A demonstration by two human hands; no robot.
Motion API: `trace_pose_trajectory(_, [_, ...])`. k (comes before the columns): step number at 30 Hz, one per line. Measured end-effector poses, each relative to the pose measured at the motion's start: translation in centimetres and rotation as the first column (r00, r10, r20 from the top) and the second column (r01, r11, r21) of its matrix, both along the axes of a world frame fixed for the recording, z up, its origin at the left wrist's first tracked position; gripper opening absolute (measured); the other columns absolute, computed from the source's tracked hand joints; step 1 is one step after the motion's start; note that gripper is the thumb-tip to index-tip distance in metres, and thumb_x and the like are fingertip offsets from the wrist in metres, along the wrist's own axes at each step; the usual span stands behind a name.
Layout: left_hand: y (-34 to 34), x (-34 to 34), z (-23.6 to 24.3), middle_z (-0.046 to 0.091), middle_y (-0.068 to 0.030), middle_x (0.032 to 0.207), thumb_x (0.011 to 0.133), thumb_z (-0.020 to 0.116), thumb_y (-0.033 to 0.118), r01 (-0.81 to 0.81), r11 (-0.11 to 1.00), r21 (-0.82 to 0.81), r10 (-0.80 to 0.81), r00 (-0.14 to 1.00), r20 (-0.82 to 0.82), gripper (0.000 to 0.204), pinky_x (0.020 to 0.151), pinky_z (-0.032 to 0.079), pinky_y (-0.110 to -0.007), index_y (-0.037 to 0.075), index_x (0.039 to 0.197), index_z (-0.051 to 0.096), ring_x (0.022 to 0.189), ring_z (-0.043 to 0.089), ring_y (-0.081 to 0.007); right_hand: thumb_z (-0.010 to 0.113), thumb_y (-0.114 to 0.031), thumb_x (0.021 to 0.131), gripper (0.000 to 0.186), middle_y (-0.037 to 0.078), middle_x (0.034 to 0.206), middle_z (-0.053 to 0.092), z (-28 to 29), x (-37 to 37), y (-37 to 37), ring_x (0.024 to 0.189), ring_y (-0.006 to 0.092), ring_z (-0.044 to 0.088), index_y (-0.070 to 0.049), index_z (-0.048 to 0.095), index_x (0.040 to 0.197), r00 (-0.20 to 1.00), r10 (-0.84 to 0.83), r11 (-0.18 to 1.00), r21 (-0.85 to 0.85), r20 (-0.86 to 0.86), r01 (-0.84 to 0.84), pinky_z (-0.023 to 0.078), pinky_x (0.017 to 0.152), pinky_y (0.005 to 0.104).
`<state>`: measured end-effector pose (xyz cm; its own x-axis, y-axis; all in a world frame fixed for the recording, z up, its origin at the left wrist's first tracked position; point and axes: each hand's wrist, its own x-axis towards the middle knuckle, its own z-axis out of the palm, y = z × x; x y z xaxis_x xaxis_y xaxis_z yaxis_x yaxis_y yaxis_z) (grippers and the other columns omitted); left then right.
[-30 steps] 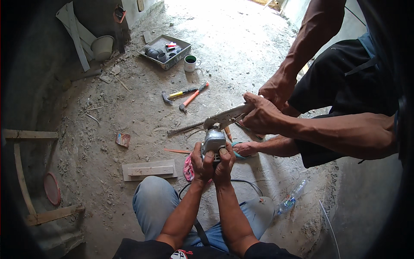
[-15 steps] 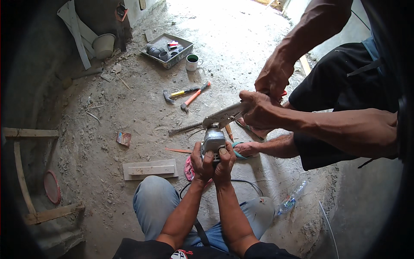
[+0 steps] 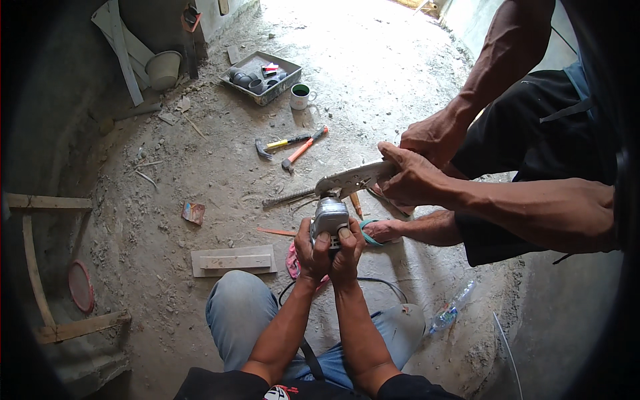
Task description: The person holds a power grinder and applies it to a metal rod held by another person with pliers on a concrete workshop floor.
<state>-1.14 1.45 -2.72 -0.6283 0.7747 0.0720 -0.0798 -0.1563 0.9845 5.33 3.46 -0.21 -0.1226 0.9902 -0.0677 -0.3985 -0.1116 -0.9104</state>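
Grasping a grey tool (image 3: pixel 331 215) in left hand (image 3: pixel 311 258) and right hand (image 3: pixel 347 259), up against or just short of a metal plate (image 3: pixel 353 179) in a co-worker's hands (image 3: pixel 421 181). Likely hefty, rigid, smooth-cased; best gripped round the body, clear of the front end. Marked in white, unreadably small. Labelled illegibly on the bottle (image 3: pixel 453 308), lower right.

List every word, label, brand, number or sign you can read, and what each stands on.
None reads clearly.
Power tool: pale marks, too small.
Crumpled packet: print too small.
Plastic bottle: label too blurred.
Dark shirt: red-and-white print, cut off below, unreadable.
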Motion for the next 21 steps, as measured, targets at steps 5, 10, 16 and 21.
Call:
trace_pose_trajectory(5, [-0.04, 0.13, 0.03, 0.055, -0.0155, 0.071, 0.08, 0.055, 0.055, -0.019, 1.0, 0.013, 0.019, 1.0, -0.006, 0.054, 0.059, 0.044, -0.039, 0.001, 0.083, 0.049, 0.064, 0.053, -0.0229, 0.062, -0.037, 0.083, 0.054, 0.006, 0.102, 0.062, -0.4, 0.34, -0.04, 0.089, 0.0107, 0.057, 0.005, 0.057, 0.117, 1.0, 0.015, 1.0, -0.021, -0.019, -0.015, 0.047, 0.08, 0.0246])
trace_pose_trajectory(10, [-0.38, -0.07, -0.45, 0.061, -0.009, 0.083, 0.081, 0.05, 0.05, 0.048, 0.998, -0.044, -0.048, 0.999, 0.001, 0.054, 0.068, 0.046, -0.034, 0.0, 0.098, 0.059, 0.076, 0.056, -0.0168, 0.062, -0.036, 0.083, 0.053, 0.006, 0.102, 0.062, -0.02, 0.22, -0.02, 0.091, 0.0109, 0.056, 0.005, 0.058, 0.117, 1.0, 0.025, 1.0, -0.012, -0.009, -0.025, 0.046, 0.082, 0.0252])
trace_pose_trajectory(16, [-0.27, -0.14, 0.3, 0.061, -0.0087, 0.083, 0.082, 0.05, 0.051, 0.068, 0.997, -0.027, -0.069, 0.998, 0.0, 0.054, 0.068, 0.046, -0.033, 0.0, 0.097, 0.059, 0.077, 0.055, -0.0164, 0.062, -0.036, 0.083, 0.054, 0.006, 0.102, 0.062, -0.11, 0.32, 0.03, 0.091, 0.0108, 0.056, 0.006, 0.057, 0.117, 1.0, 0.012, 1.0, -0.021, -0.021, -0.013, 0.046, 0.082, 0.0255])
trace_pose_trajectory(21, [-0.22, -0.19, -0.42, 0.06, -0.0081, 0.081, 0.082, 0.05, 0.051, 0.056, 0.997, -0.046, -0.058, 0.998, -0.038, 0.054, 0.066, 0.045, -0.033, 0.0, 0.096, 0.058, 0.075, 0.055, -0.0163, 0.063, -0.035, 0.082, 0.053, 0.005, 0.102, 0.061, -0.08, 0.29, 0.15, 0.088, 0.0098, 0.056, 0.005, 0.057, 0.117, 0.999, 0.027, 0.999, -0.016, -0.016, -0.028, 0.047, 0.079, 0.0245])
